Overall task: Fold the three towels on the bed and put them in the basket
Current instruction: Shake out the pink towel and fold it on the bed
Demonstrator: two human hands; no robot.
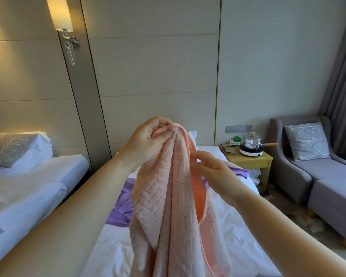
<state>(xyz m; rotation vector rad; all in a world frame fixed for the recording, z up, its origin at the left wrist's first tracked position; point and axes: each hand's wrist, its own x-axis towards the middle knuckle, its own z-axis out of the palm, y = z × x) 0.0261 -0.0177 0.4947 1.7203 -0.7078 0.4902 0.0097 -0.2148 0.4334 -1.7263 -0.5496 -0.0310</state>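
Left hand (148,141) is up at mid-frame, fingers curled tight round the top of the pink towel (174,196), which is bunched in the fist. Towel hangs straight down from there, clear of the sheet, in long vertical folds. Its lower end runs out the bottom of frame. Embossed zigzag side faces me, and a smoother orange-pink side shows inside the fold on the right.

Right hand (214,172) sits lower and to the right of the left. Thumb and forefinger pinch the towel's right edge just below the top, other fingers loosely spread.

Purple towel (122,204) lies rumpled on the white bed (232,226) behind the pink one, partly hidden by it. More purple shows past the right hand; I can't tell if it's the same piece.

Background:
- second bed (28,186) on the left
- wall lamp (61,15), lit
- nightstand (252,159) with a steel pot (250,139) on a small white cooktop (251,152)
- grey armchair (300,168) with a patterned cushion (306,140)
- curtain (344,66)
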